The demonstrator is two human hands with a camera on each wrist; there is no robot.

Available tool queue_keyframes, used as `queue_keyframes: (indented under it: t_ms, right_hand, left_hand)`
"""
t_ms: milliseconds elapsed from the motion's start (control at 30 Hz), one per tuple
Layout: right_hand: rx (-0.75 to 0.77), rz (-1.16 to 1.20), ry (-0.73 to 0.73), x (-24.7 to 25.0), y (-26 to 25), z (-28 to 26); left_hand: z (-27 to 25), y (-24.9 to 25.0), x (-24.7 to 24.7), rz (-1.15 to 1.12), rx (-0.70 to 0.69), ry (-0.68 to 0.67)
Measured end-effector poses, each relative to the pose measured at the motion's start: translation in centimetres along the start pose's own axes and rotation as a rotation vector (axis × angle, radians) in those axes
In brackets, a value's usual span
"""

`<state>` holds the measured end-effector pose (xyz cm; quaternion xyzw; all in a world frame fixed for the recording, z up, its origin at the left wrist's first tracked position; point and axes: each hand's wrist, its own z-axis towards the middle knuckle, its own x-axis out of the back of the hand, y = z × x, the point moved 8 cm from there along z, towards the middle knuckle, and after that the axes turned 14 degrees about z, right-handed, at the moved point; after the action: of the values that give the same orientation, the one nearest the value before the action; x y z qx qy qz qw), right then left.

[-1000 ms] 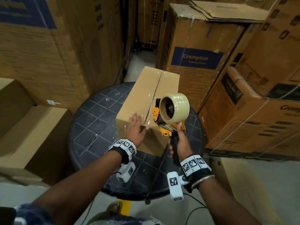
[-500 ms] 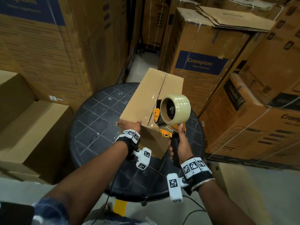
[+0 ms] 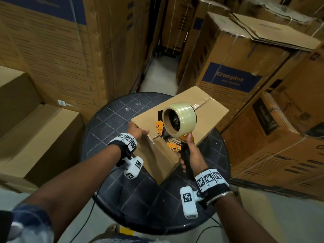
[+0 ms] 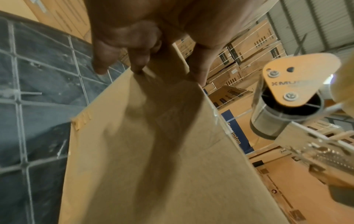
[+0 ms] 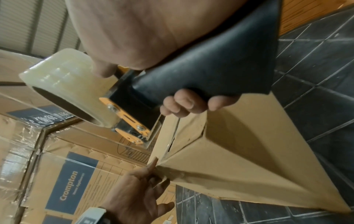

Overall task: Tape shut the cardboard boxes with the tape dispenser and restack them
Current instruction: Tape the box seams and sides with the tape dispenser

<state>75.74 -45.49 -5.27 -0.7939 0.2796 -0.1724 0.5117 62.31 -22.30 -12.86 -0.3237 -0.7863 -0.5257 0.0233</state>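
A plain cardboard box point(image 3: 210, 111) sits turned at an angle on the round black table point(image 3: 114, 123), clear tape shining along its top seam. My left hand point(image 3: 136, 131) rests on the box's near left corner, fingers spread and nearly straight against the cardboard point(image 4: 153, 151). My right hand point(image 3: 191, 155) grips the black handle of the orange tape dispenser point(image 3: 175, 120). The dispenser's clear roll hovers over the box's near edge. In the right wrist view the dispenser point(image 5: 191, 78) has its blade end just above the seam of the box point(image 5: 239, 151), and my left hand point(image 5: 141, 189) touches the corner.
Tall printed cartons point(image 3: 231, 79) wall in the table behind and on both sides, leaving a narrow floor aisle point(image 3: 157, 76). Two plain boxes point(image 3: 35, 134) are stacked at the left. Another box point(image 3: 254, 213) stands at the lower right. A cable point(image 3: 84, 225) hangs under the table.
The box has turned on the table, its far end swinging right. My left hand slid from the top by the seam to the near left corner. The dispenser stayed by the near edge.
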Motion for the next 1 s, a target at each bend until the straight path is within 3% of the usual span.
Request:
queue_keyframes:
  t_ms: [367, 500, 567, 633, 767, 900, 1000]
  right_hand:
    - [-0.13, 0.091, -0.05, -6.6, -0.4, 4.8]
    - [-0.171, 0.1, -0.023, -7.5, -0.7, 5.5]
    - [-0.191, 0.111, -0.016, -7.9, -0.8, 5.7]
    - [-0.206, 0.123, -0.028, -8.5, -1.0, 5.8]
    - [-0.195, 0.161, -0.066, -9.7, -2.0, 5.9]
    - [-0.187, 0.132, -0.089, -10.4, -2.8, 6.3]
    - [-0.179, 0.117, -0.117, -10.8, -3.4, 6.5]
  left_hand:
    - [3.9, 1.0, 2.7, 0.031, -0.12, -0.209]
    - [3.4, 1.8, 6.7, 0.026, -0.187, 0.011]
    - [3.3, 2.2, 7.7, -0.04, -0.231, 0.031]
    - [3.3, 2.5, 7.5, -0.138, -0.199, -0.086]
    - [1.8, 2.5, 5.7, -0.282, 0.002, -0.389]
    - [1.2, 2.1, 4.7, -0.403, 0.097, -0.526]
    - [0.7, 2.4, 4.8, -0.524, 0.132, -0.527]
